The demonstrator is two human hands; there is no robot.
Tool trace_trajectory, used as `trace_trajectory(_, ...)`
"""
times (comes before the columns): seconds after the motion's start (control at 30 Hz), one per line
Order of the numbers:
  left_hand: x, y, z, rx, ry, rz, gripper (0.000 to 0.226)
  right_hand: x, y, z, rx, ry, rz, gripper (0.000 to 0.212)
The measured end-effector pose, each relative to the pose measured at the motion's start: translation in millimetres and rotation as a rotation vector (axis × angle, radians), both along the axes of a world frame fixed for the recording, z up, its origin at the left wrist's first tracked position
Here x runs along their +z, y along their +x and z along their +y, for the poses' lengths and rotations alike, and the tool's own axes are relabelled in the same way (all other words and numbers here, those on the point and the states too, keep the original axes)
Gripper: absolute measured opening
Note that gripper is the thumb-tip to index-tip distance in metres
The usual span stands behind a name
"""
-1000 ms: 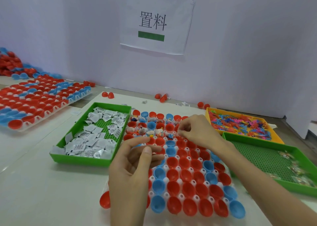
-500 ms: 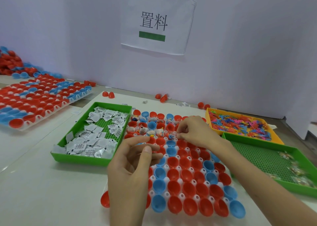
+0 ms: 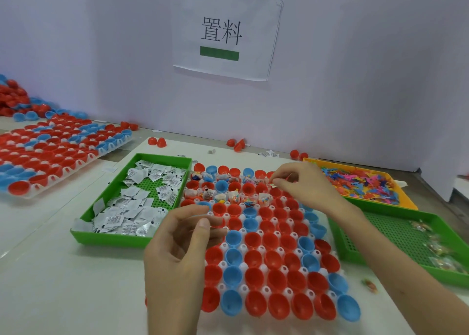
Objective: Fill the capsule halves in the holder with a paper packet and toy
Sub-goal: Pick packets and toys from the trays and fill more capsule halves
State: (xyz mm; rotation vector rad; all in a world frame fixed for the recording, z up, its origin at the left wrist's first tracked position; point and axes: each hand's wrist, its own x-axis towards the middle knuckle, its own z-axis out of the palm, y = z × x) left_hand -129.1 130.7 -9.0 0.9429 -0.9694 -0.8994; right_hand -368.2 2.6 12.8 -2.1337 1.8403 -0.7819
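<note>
Right hand [image 3: 302, 187] has risen slightly off the holder's [image 3: 253, 256] far rows, pinching a toy [image 3: 288, 178]. Left hand [image 3: 177, 245] loosely curled, contents unclear. 1 cup next.

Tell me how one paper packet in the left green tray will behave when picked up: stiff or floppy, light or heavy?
Probably very light: the packets are small, flat and heaped loosely in the tray. Likely floppy, since several lie bent or curled. Some look shiny, so perhaps slippery to pinch.
</note>
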Motion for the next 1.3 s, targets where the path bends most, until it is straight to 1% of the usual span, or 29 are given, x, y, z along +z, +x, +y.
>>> trace_trajectory(0.13,-1.3,13.1,-3.3,0.047,0.034,-0.033,0.029,8.3,-25.4,8.4,-0.085,-0.078,-0.106,0.011)
trace_trajectory(0.2,0.5,28.5,-7.0,0.049,0.049,-0.123,0.034,6.9,-44.0,12.3,-0.154,-0.118,-0.140,0.010)
trace_trajectory(0.27,4.1,50.9,-19.6,0.059,0.045,-0.334,0.038,2.9,-67.6,13.2,-0.240,-0.153,-0.129,0.011)
trace_trajectory(0.33,7.4,75.3,-44.8,0.106,0.061,-0.594,0.036,-4.2,-93.3,9.0,-0.337,-0.155,-0.104,0.011)
trace_trajectory(0.37,7.9,85.2,-60.4,0.110,0.104,-0.718,0.032,-9.0,-107.3,5.6,-0.392,-0.124,-0.080,0.014)
trace_trajectory(0.4,7.0,93.1,-76.5,0.081,0.164,-0.829,0.028,-14.3,-121.4,1.7,-0.451,-0.065,-0.031,0.023)
trace_trajectory(0.43,6.4,98.0,-90.9,0.025,0.256,-0.925,0.029,-19.6,-133.6,-0.8,-0.503,0.024,0.036,0.034)
trace_trajectory(0.5,-0.7,100.3,-115.0,-0.093,0.438,-1.107,0.045,-31.7,-149.9,-2.5,-0.571,0.200,0.125,0.050)
trace_trajectory(0.53,-5.7,99.0,-124.0,-0.097,0.493,-1.195,0.048,-36.4,-153.1,-3.4,-0.595,0.231,0.124,0.049)
trace_trajectory(0.57,-8.4,96.5,-129.4,-0.066,0.514,-1.249,0.045,-39.6,-154.7,-5.6,-0.605,0.210,0.098,0.039)
trace_trajectory(0.6,-11.3,94.9,-134.0,-0.005,0.492,-1.255,0.035,-40.8,-153.0,-7.7,-0.611,0.153,0.087,0.021)
trace_trajectory(0.63,-13.3,94.5,-136.6,0.054,0.463,-1.219,0.021,-40.8,-150.4,-10.0,-0.593,0.114,0.075,0.004)
trace_trajectory(0.67,-14.1,95.1,-137.4,0.086,0.443,-1.165,0.007,-39.9,-147.5,-12.2,-0.568,0.069,0.067,0.018)
trace_trajectory(0.7,-16.0,97.1,-137.9,0.114,0.422,-1.120,0.014,-39.8,-145.9,-14.5,-0.553,0.047,0.056,0.026)
trace_trajectory(0.73,-17.7,99.2,-138.3,0.127,0.403,-1.080,0.022,-38.8,-144.7,-13.4,-0.551,0.025,0.046,0.029)
trace_trajectory(0.77,-18.9,100.6,-138.2,0.129,0.388,-1.061,0.024,-39.2,-145.9,-12.9,-0.552,0.009,0.037,0.029)
trace_trajectory(0.87,-20.7,98.2,-133.7,0.130,0.368,-1.044,0.021,-38.5,-144.7,-2.3,-0.598,-0.009,0.017,0.022)
trace_trajectory(0.9,-21.9,97.1,-132.3,0.132,0.369,-1.051,0.019,-38.1,-144.9,0.5,-0.604,-0.044,0.000,0.019)
trace_trajectory(1.03,-24.1,96.3,-132.7,0.151,0.294,-1.092,0.010,-30.0,-141.7,8.4,-0.590,-0.248,-0.199,0.015)
trace_trajectory(1.07,-23.8,96.4,-133.4,0.138,0.268,-1.126,0.014,-26.9,-140.6,10.4,-0.590,-0.284,-0.245,0.013)
trace_trajectory(1.13,-23.2,97.5,-135.6,0.067,0.251,-1.250,0.030,-21.7,-138.6,15.0,-0.610,-0.322,-0.318,0.008)
trace_trajectory(1.2,-22.5,97.0,-137.3,0.013,0.279,-1.352,0.034,-18.4,-138.2,21.2,-0.620,-0.347,-0.433,0.005)
trace_trajectory(1.23,-22.3,95.9,-137.2,0.008,0.285,-1.356,0.031,-17.1,-137.6,24.6,-0.616,-0.352,-0.507,0.005)
trace_trajectory(1.3,-22.1,94.0,-136.1,0.022,0.271,-1.319,0.016,-13.9,-134.9,31.8,-0.609,-0.353,-0.643,0.006)
